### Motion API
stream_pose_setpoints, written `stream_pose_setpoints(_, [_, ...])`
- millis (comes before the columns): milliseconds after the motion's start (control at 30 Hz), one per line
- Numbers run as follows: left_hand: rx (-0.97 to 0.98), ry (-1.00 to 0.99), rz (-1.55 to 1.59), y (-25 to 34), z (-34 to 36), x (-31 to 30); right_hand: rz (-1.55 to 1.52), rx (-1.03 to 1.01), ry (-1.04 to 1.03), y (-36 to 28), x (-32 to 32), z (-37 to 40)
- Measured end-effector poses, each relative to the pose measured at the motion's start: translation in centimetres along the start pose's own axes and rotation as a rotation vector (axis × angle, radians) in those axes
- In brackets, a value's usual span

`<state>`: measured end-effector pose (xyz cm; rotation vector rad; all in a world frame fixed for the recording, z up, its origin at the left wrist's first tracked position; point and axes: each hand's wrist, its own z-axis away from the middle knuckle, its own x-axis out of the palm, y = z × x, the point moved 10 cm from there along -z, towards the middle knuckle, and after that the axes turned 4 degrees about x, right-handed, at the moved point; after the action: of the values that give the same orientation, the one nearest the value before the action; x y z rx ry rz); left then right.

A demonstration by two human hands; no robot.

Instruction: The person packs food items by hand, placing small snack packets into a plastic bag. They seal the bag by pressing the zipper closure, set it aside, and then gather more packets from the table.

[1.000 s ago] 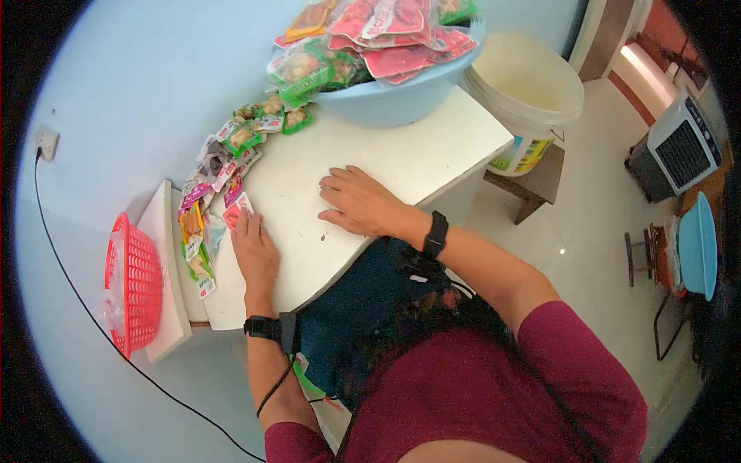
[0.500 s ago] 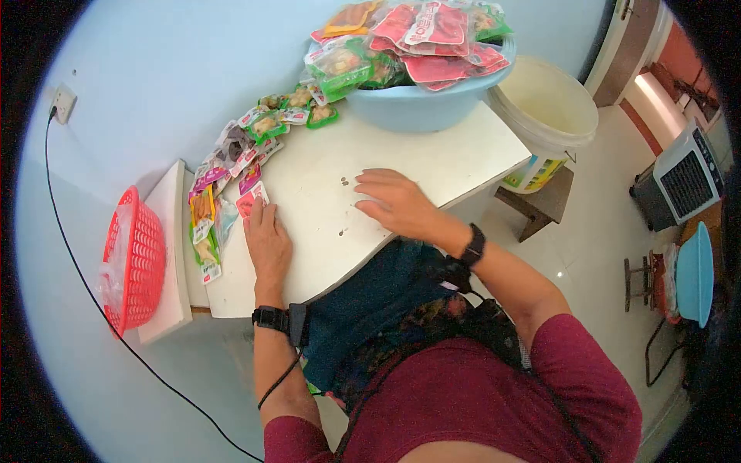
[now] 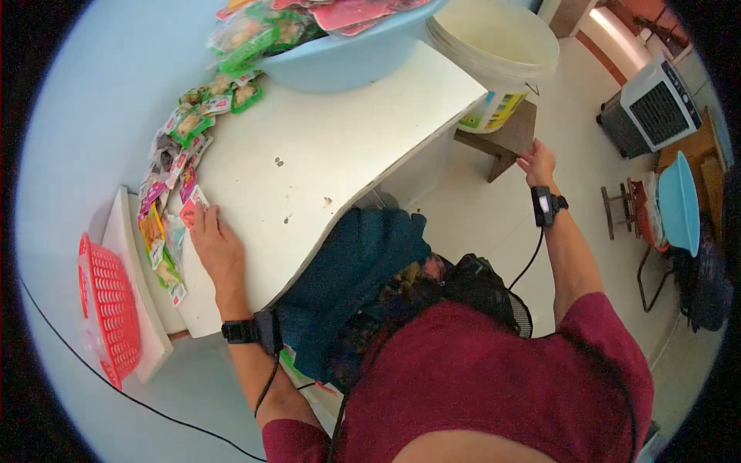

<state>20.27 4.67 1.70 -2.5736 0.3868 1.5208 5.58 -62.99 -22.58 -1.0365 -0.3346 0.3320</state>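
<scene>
My left hand [image 3: 219, 251] lies on the white table [image 3: 332, 131] with its fingers stretched out, fingertips on a small red-and-white packet [image 3: 192, 206]. That packet sits at the inner edge of a row of colourful snack packets [image 3: 185, 127], several with green trays, running along the wall side. My right hand [image 3: 538, 163] is off the table, over the floor beside the corner of a wooden stool [image 3: 505, 131]. Its fingers are slightly bent and apart, and nothing shows in them. Dark specks [image 3: 279, 162] and a pale crumb [image 3: 327, 202] lie on the tabletop.
A light blue basin [image 3: 347, 62] heaped with packets stands at the table's far end. On the stool is a white bucket [image 3: 494, 46]. A red basket [image 3: 112, 301] is at the left, a black cable [image 3: 116, 386] below it. An air cooler [image 3: 652, 104] and blue bowl [image 3: 681, 204] are at right.
My right hand has swung from above the tabletop out to the right, past the table edge. My left hand stays at the same packet. The view has shifted.
</scene>
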Motion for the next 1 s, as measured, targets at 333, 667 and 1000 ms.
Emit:
stream_pose_setpoints(333, [0.055,-0.009,-0.023,0.4,-0.1,0.0,-0.142,0.400,-0.081,9.2,-2.9,-7.8])
stream_pose_setpoints(667, [0.046,-0.045,-0.039,0.3,-0.2,0.2,-0.558,0.457,-0.184,12.8,1.3,-10.1])
stream_pose_setpoints(1000, [0.012,-0.059,-0.018,0.8,-0.3,-0.2,-0.187,0.141,-0.374,15.5,-0.2,-17.6])
